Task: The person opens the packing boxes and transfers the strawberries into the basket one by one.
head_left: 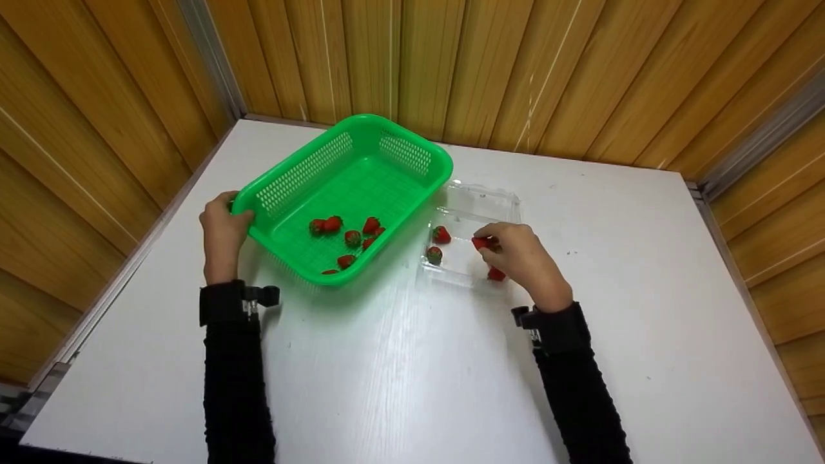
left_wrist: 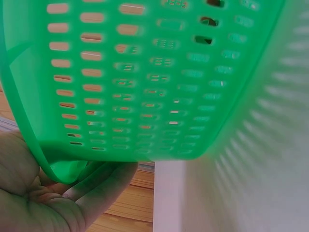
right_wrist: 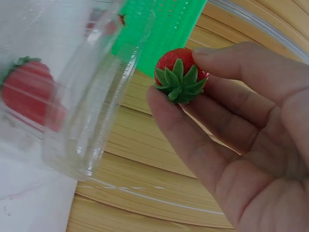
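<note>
My left hand [head_left: 223, 233] grips the rim at the near left corner of a green plastic basket [head_left: 309, 156]; the left wrist view shows the fingers [left_wrist: 104, 188] curled under that rim. Several strawberries [head_left: 352, 238] lie at the basket's near end. Between thumb and fingers my right hand [head_left: 519, 254] pinches a strawberry [right_wrist: 179, 77], its green leaves facing the right wrist camera. It is held over a clear plastic clamshell box [head_left: 461, 274]. Inside the box are a strawberry [head_left: 441, 234] and another strawberry [head_left: 434, 256] on the left, and one strawberry [head_left: 495, 274] at the near right.
The box's open lid [head_left: 483, 201] lies toward the back, close to the basket's right side. All of it stands on a white table [head_left: 361, 374]. Wood-plank walls [head_left: 425, 71] rise behind and at both sides.
</note>
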`<state>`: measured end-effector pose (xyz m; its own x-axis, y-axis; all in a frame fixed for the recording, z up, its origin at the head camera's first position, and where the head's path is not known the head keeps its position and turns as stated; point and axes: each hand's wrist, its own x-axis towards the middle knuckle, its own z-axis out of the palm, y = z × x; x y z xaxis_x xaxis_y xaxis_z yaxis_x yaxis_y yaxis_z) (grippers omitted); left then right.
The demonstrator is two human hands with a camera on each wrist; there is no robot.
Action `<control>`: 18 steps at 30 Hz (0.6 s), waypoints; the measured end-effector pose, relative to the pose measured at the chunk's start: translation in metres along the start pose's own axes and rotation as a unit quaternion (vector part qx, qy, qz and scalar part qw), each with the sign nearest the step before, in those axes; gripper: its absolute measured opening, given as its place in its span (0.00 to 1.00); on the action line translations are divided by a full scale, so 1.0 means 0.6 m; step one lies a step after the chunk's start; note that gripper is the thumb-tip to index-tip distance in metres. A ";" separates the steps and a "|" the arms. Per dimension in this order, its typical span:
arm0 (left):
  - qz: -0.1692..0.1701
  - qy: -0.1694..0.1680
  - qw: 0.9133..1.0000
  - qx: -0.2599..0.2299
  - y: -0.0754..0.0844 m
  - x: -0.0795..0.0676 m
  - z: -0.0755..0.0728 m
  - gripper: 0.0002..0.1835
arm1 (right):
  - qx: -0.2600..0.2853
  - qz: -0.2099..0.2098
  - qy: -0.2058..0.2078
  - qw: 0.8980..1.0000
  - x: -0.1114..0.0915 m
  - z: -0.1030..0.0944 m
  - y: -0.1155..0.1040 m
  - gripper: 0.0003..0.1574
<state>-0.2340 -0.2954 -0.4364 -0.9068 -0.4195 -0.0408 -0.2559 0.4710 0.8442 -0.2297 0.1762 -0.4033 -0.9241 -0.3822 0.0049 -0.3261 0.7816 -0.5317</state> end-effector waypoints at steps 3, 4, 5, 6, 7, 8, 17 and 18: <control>0.004 0.000 1.000 0.005 -0.001 -0.001 0.000 0.30 | 0.006 -0.011 0.014 1.000 -0.007 -0.004 -0.008 0.16; 0.005 0.000 1.000 0.006 -0.001 -0.001 0.000 0.30 | 0.007 -0.013 0.017 1.000 -0.008 -0.005 -0.010 0.16; 0.005 -0.001 1.000 0.006 -0.001 -0.001 0.000 0.30 | 0.009 -0.016 0.019 1.000 -0.010 -0.005 -0.012 0.16; 0.005 -0.001 1.000 0.006 -0.001 -0.002 0.000 0.30 | 0.010 -0.017 0.020 1.000 -0.010 -0.006 -0.014 0.15; 0.005 -0.002 1.000 0.006 -0.001 -0.002 0.000 0.30 | 0.011 -0.018 0.020 1.000 -0.010 -0.006 -0.015 0.15; 0.005 -0.002 1.000 0.006 -0.001 -0.002 0.000 0.30 | 0.012 -0.018 0.020 1.000 -0.010 -0.007 -0.016 0.15; 0.008 0.001 1.000 -0.003 0.000 -0.005 -0.001 0.29 | 0.010 -0.027 0.008 1.000 0.001 -0.002 -0.032 0.16; 0.008 0.002 1.000 -0.003 0.000 -0.005 -0.002 0.29 | 0.011 -0.036 0.009 0.999 0.004 0.000 -0.035 0.16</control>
<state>-0.2312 -0.2950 -0.4355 -0.9097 -0.4146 -0.0247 -0.2385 0.4728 0.8483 -0.2250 0.1585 -0.3921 -0.9020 -0.4276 0.0593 -0.3876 0.7417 -0.5474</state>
